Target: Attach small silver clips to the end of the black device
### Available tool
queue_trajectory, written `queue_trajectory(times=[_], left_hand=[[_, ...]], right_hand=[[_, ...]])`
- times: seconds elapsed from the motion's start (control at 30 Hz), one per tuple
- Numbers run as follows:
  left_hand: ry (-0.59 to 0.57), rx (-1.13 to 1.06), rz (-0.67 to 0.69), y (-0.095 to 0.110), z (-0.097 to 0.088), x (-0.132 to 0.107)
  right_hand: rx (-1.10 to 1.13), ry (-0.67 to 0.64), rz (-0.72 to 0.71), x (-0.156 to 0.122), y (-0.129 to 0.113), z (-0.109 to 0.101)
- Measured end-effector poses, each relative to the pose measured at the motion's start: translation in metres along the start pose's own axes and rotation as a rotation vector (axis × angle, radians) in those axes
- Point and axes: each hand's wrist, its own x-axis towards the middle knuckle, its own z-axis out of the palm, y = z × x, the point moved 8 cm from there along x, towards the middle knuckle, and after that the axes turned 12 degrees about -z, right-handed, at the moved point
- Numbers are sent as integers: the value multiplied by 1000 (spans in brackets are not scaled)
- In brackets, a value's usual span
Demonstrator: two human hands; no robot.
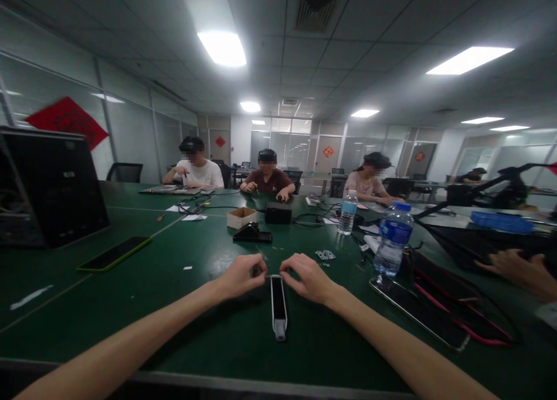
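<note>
A narrow white-edged device (pixel 279 300) with a long black face lies on the green table (pixel 209 336), its grey tip toward me. My left hand (pixel 243 276) is at the left of the device's far end, thumb and fingertips pinched together. On the other side, my right hand (pixel 308 279) is curled in a similar pinch by the same end. Anything between the fingertips of either hand is too small to make out. Beyond my hands sits a black stapler-like object (pixel 252 233), and small metal plates (pixel 325 255) lie to the right.
A phone in a green case (pixel 115 254) lies left, near a black computer case (pixel 56 185). Water bottles (pixel 394 237), another phone (pixel 418 313) and a dark bag (pixel 461 295) occupy the right. A small box (pixel 242 217) stands ahead. Several people sit around; another person's hand (pixel 522 272) is at right.
</note>
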Motion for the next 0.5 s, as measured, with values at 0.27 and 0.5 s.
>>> queue_trajectory(times=[0.27,0.5], left_hand=[[-84,56,-102,-20,-1,6],[-163,39,-43,-15,3,4]], right_hand=[[-6,-194,125,-15,32,1],[27,-346,160,-19,32,9]])
